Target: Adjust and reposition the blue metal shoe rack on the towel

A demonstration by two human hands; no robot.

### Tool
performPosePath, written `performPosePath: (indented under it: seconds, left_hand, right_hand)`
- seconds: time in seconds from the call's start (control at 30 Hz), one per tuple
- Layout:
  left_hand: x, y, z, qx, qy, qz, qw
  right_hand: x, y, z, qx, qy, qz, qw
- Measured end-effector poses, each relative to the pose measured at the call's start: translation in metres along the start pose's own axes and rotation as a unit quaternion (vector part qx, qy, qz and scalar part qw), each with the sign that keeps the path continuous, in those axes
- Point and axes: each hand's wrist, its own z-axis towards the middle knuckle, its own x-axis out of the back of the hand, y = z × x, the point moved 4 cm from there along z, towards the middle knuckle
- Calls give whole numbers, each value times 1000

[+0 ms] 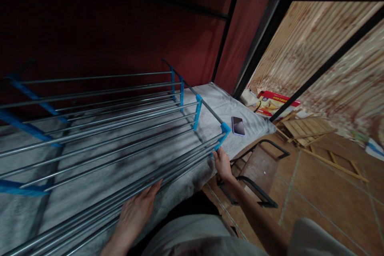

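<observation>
Both hands clasp the metal rack [99, 128] lying on the bed [216, 102]: left hand [136, 210] on its rails, right hand [222, 163] at the blue corner; a phone [238, 125] lies nearby.

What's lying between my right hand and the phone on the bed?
In the head view, only the rack's blue corner joint and bare grey blanket separate the right hand from the phone.

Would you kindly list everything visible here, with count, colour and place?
rack: one, steel rods with blue joints, lying on the bed
blanket: one, grey, covering the bed
phone: one, purple, on the blanket beside the rack's end
box: one, red and yellow, on the floor past the bed
wood slats: several, pale, on the tiled floor
left hand: on the rack's near rods
right hand: at the rack's blue corner
</observation>
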Motion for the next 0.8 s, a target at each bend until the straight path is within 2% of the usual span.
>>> performPosePath:
  seconds: [0.27,0.53,0.8]
  left_hand:
    - [-2,-5,0,-12,21,14,1000]
    - [-5,-1,-2,-13,35,-6,999]
    - [5,-1,0,20,-19,12,1000]
  right_hand:
    - [-2,2,0,9,-3,10,1000]
    - [-3,2,-2,7,-4,1,1000]
    - [-5,3,-2,15,-3,-21,1000]
